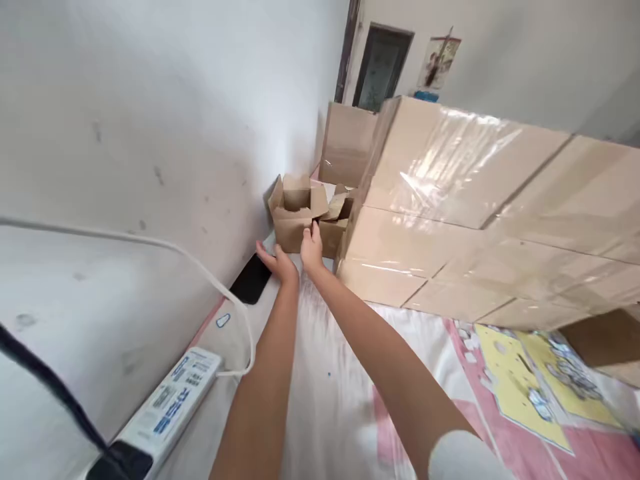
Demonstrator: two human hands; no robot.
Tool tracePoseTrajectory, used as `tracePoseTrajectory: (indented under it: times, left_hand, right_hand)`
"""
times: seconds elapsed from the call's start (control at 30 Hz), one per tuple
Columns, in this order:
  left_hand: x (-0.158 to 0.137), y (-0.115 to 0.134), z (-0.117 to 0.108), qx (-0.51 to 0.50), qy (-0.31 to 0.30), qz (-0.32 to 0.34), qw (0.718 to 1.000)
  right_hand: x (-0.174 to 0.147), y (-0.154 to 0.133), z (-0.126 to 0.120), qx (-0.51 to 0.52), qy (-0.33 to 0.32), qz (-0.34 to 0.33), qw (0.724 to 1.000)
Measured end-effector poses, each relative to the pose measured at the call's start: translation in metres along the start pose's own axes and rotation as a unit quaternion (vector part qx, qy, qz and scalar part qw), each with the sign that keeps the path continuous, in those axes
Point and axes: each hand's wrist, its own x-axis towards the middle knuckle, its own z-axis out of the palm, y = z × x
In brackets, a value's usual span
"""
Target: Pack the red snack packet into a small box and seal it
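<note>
The small open box (294,217) sits far off by the wall. The right hand (312,248) touches its near side, fingers open. The left hand (277,261), open and empty, is just below it.

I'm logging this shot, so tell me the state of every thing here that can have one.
Small box: upright, flaps open, right hand touching its front.
Second small box: flaps open, beside the first.
Left hand: open, holding nothing, by the first box's base.
Big cartons: closed, wrapped in clear film.
Power strip: cable plugged in.
Door: shut.
</note>
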Motion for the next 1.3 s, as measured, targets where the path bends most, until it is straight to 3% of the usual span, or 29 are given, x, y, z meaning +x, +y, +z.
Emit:
tracePoseTrajectory:
  times: [0.2, 0.5, 0.67, 0.83, 0.97, 1.1, 1.2, 1.3]
  left_hand:
    - [0.026, -0.015, 0.015, 0.019, -0.089, 0.047, 0.995]
    - [0.047, -0.029, 0.007, 0.029, -0.131, 0.035, 0.990]
    - [0.057, -0.018, 0.001, 0.012, -0.124, 0.035, 0.992]
    - [0.071, -0.002, -0.001, 0.004, -0.175, 0.036, 0.984]
    - [0.073, -0.004, -0.001, 0.031, -0.222, 0.018, 0.974]
    - [0.066, -0.005, 0.003, 0.069, -0.256, 0.010, 0.964]
    - [0.058, 0.011, 0.003, 0.089, -0.260, 0.050, 0.960]
    - [0.056, 0.045, 0.004, 0.120, -0.255, 0.162, 0.946]
  right_hand:
    - [0.023, 0.023, 0.020, -0.017, -0.004, -0.018, 1.000]
    - [0.064, 0.041, 0.033, -0.060, 0.019, 0.005, 0.998]
    - [0.039, 0.032, 0.017, -0.051, 0.033, -0.037, 0.997]
    - [0.006, 0.029, 0.004, 0.006, 0.046, -0.092, 0.995]
    - [0.005, 0.042, 0.013, 0.084, 0.045, -0.025, 0.995]
    - [0.009, 0.053, 0.016, 0.063, 0.004, -0.005, 0.998]
    - [0.005, 0.056, 0.009, 0.051, -0.006, -0.033, 0.998]
    - [-0.003, 0.058, 0.000, 0.051, -0.019, -0.052, 0.997]
